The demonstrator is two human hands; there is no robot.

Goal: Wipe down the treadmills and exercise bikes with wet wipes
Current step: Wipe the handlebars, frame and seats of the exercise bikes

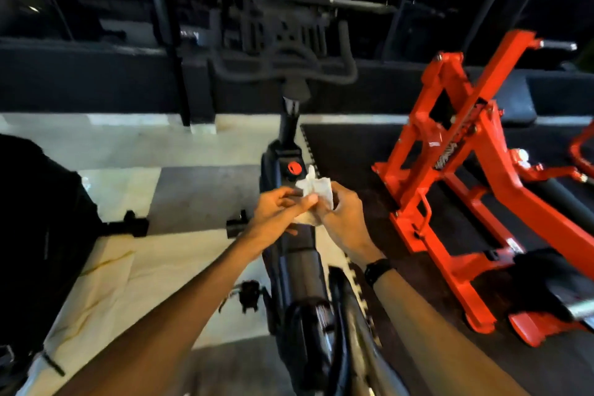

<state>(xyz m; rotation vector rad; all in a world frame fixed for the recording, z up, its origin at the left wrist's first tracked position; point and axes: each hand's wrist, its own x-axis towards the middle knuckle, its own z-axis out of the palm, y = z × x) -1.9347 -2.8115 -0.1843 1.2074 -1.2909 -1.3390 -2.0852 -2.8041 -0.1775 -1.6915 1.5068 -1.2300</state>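
Your left hand (279, 207) and right hand (342, 215) meet above the frame of the black exercise bike (300, 264), both holding one crumpled white wet wipe (313, 194). Your left grip pinches its near edge between thumb and curled fingers; your right grip has fingers curled round its other side, a black wristband (377, 270) on that wrist. The wipe hangs just beside the bike's red knob (294, 168), not touching it. An orange weight machine (475, 177) stands to your right on the dark rubber mat (353, 151).
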